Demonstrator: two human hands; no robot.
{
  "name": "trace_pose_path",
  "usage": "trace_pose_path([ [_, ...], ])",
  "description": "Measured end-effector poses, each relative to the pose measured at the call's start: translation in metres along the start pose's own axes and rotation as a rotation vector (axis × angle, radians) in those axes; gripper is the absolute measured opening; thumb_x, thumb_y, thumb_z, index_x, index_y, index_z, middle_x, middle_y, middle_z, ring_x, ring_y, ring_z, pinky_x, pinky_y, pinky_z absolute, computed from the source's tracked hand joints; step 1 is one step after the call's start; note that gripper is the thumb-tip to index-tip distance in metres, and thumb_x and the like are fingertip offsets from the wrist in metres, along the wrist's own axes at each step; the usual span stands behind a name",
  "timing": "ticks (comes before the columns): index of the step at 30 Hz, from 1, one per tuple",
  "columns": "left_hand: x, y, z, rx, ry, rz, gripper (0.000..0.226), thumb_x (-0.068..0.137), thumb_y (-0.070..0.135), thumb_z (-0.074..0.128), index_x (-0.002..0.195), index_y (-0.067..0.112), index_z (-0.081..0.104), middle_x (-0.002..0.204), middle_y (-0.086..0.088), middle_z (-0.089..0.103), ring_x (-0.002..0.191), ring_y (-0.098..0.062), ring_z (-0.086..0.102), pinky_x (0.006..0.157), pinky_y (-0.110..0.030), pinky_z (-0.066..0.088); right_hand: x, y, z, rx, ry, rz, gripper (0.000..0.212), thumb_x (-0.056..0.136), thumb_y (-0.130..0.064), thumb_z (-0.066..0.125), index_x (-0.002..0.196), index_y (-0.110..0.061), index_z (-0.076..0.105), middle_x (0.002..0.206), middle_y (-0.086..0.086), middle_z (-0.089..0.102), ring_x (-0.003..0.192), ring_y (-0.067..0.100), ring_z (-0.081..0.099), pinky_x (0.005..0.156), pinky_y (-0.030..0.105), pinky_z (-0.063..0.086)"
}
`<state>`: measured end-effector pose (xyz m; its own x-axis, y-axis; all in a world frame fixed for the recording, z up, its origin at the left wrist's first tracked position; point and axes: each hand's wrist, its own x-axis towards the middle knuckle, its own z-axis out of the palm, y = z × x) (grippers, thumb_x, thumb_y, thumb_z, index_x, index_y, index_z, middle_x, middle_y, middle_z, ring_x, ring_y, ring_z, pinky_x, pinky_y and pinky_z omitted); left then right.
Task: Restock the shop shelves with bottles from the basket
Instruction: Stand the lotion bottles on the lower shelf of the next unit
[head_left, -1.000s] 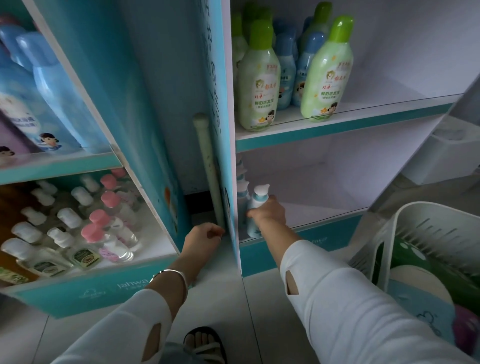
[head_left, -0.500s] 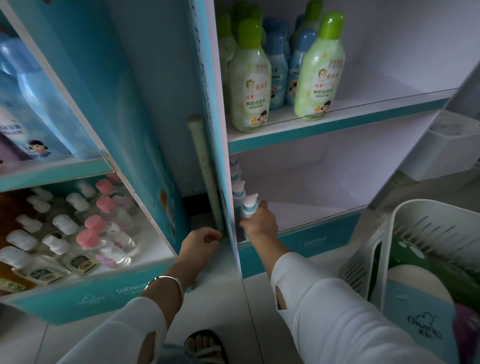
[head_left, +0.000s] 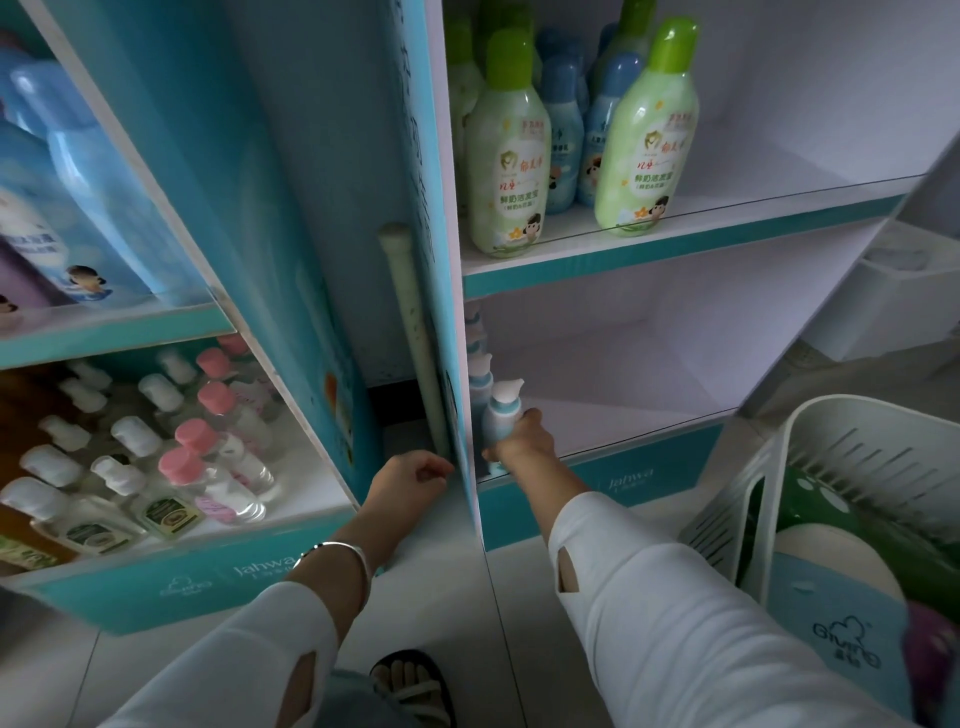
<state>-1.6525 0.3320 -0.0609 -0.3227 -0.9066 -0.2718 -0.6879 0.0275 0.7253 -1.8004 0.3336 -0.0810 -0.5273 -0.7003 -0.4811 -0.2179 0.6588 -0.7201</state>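
My right hand (head_left: 522, 439) grips a small pale-blue bottle with a white spout cap (head_left: 501, 410), standing at the front left corner of the bottom shelf (head_left: 623, 431) of the right unit. A row of matching small bottles (head_left: 479, 371) stands behind it along the left wall. My left hand (head_left: 410, 475) is curled round the front edge of the blue side panel (head_left: 441, 291) of that unit. The white slatted basket (head_left: 810, 467) stands on the floor at the right, with green, blue and purple bottles inside.
Green and blue tall bottles (head_left: 506, 150) fill the left of the shelf above. The left unit holds several small pink- and white-capped bottles (head_left: 208, 457) below and large blue bottles (head_left: 83, 171) above. A pale pole (head_left: 410, 322) leans between the units. My sandalled foot (head_left: 415, 686) is on the tiled floor.
My right hand has pushed the small bottle slightly further back and left into the shelf corner. The view has shifted a little. My left hand stays on the panel edge.
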Motion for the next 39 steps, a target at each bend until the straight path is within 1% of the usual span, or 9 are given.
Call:
trace_pose_path([
  [4, -0.002, -0.001, -0.002, 0.008, -0.001, 0.005, 0.023, 0.089, 0.004, 0.054, 0.106, 0.010, 0.067, 0.106, -0.007, 0.066, 0.087, -0.012, 0.054, 0.082, -0.021, 0.042, -0.001, -0.001, 0.004, 0.049, 0.034, -0.051, 0.058, 0.080, -0.016, 0.073, 0.127, -0.010, 0.039, 0.126, 0.015, 0.056, 0.114, 0.033, 0.055, 0.096, 0.038, 0.046],
  [11, -0.003, -0.008, -0.005, 0.029, 0.002, -0.010, 0.024, 0.090, 0.005, 0.053, 0.110, 0.009, 0.066, 0.108, -0.007, 0.065, 0.091, -0.012, 0.052, 0.081, -0.018, 0.037, -0.007, 0.001, 0.008, -0.171, 0.097, -0.164, 0.050, 0.080, -0.020, 0.073, 0.121, -0.012, 0.046, 0.121, 0.011, 0.061, 0.110, 0.032, 0.059, 0.091, 0.036, 0.047],
  [17, -0.002, -0.003, -0.002, 0.023, -0.011, 0.010, 0.024, 0.090, 0.005, 0.053, 0.110, 0.009, 0.065, 0.110, -0.007, 0.065, 0.091, -0.013, 0.053, 0.086, -0.022, 0.042, -0.003, -0.004, 0.012, -0.143, 0.113, -0.142, 0.045, 0.083, -0.017, 0.070, 0.120, -0.011, 0.046, 0.121, 0.014, 0.060, 0.111, 0.035, 0.058, 0.093, 0.038, 0.047],
  [24, 0.000, -0.008, -0.005, 0.035, -0.003, -0.007, 0.025, 0.091, 0.005, 0.052, 0.112, 0.008, 0.064, 0.109, -0.005, 0.064, 0.092, -0.011, 0.051, 0.082, -0.018, 0.038, 0.005, -0.005, 0.018, -0.114, 0.129, -0.140, 0.038, 0.087, -0.014, 0.063, 0.120, -0.009, 0.045, 0.121, 0.016, 0.060, 0.110, 0.036, 0.058, 0.093, 0.038, 0.047],
  [27, 0.000, -0.011, -0.006, 0.022, 0.003, -0.021, 0.024, 0.090, 0.004, 0.052, 0.110, 0.008, 0.065, 0.111, -0.009, 0.064, 0.092, -0.014, 0.053, 0.085, -0.023, 0.043, 0.008, -0.003, 0.020, -0.132, 0.111, -0.127, 0.039, 0.087, -0.017, 0.064, 0.119, -0.009, 0.044, 0.120, 0.016, 0.059, 0.109, 0.036, 0.058, 0.093, 0.039, 0.048],
  [30, 0.001, -0.013, -0.008, -0.005, 0.016, -0.036, 0.024, 0.091, 0.004, 0.051, 0.109, 0.009, 0.065, 0.109, -0.010, 0.064, 0.092, -0.017, 0.054, 0.079, -0.025, 0.044, 0.012, -0.002, 0.020, -0.134, 0.100, -0.124, 0.038, 0.087, -0.014, 0.063, 0.119, -0.009, 0.044, 0.119, 0.016, 0.059, 0.108, 0.037, 0.058, 0.092, 0.040, 0.049],
  [32, 0.002, -0.012, -0.007, 0.004, 0.008, -0.029, 0.024, 0.091, 0.005, 0.051, 0.109, 0.009, 0.065, 0.110, -0.009, 0.064, 0.092, -0.016, 0.053, 0.081, -0.025, 0.044, 0.014, -0.001, 0.022, -0.126, 0.091, -0.112, 0.040, 0.087, -0.013, 0.062, 0.120, -0.009, 0.042, 0.119, 0.017, 0.058, 0.108, 0.037, 0.058, 0.092, 0.041, 0.048],
  [34, 0.002, -0.011, -0.005, 0.022, 0.003, -0.015, 0.024, 0.091, 0.004, 0.051, 0.110, 0.008, 0.065, 0.111, -0.009, 0.064, 0.092, -0.015, 0.052, 0.086, -0.024, 0.042, 0.015, 0.002, 0.025, -0.115, 0.090, -0.095, 0.041, 0.087, -0.012, 0.060, 0.122, -0.010, 0.039, 0.120, 0.018, 0.056, 0.108, 0.037, 0.057, 0.092, 0.041, 0.047],
  [39, 0.002, -0.010, -0.003, 0.026, -0.001, -0.006, 0.024, 0.091, 0.005, 0.051, 0.111, 0.009, 0.065, 0.110, -0.006, 0.063, 0.092, -0.013, 0.052, 0.085, -0.020, 0.039, 0.020, 0.005, 0.026, -0.077, 0.073, -0.052, 0.045, 0.090, -0.009, 0.056, 0.129, -0.010, 0.034, 0.125, 0.020, 0.053, 0.111, 0.037, 0.055, 0.092, 0.040, 0.046],
])
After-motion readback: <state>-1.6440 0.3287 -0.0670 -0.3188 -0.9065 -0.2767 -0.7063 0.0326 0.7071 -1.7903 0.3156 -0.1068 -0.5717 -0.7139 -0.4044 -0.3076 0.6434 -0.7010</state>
